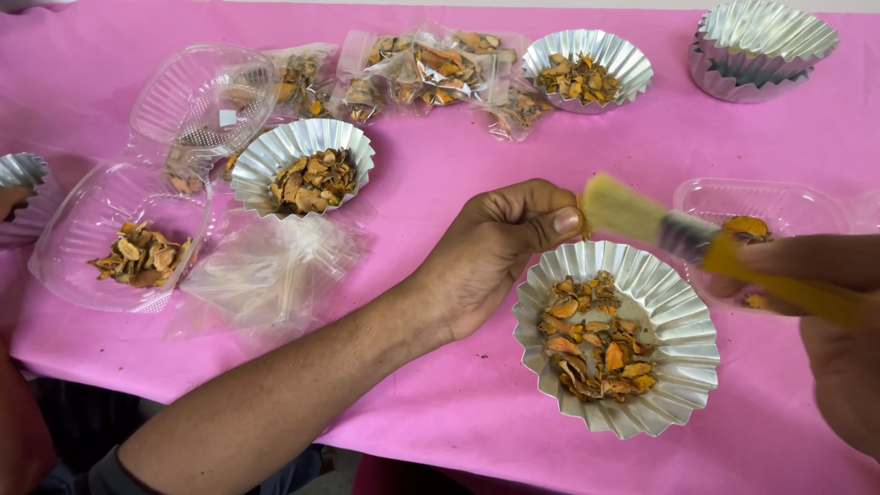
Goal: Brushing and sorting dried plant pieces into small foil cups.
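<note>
Right now the left hand (495, 252) is pinching something small between pressed fingers above the foil cup (683, 353), while the right hand (839, 353) is gripping a brush (697, 240).

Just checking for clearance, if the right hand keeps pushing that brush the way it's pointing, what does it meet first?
The brush in the right hand points left, and its bristles probably meet the left hand's fingertips, though depth is unclear.
</note>
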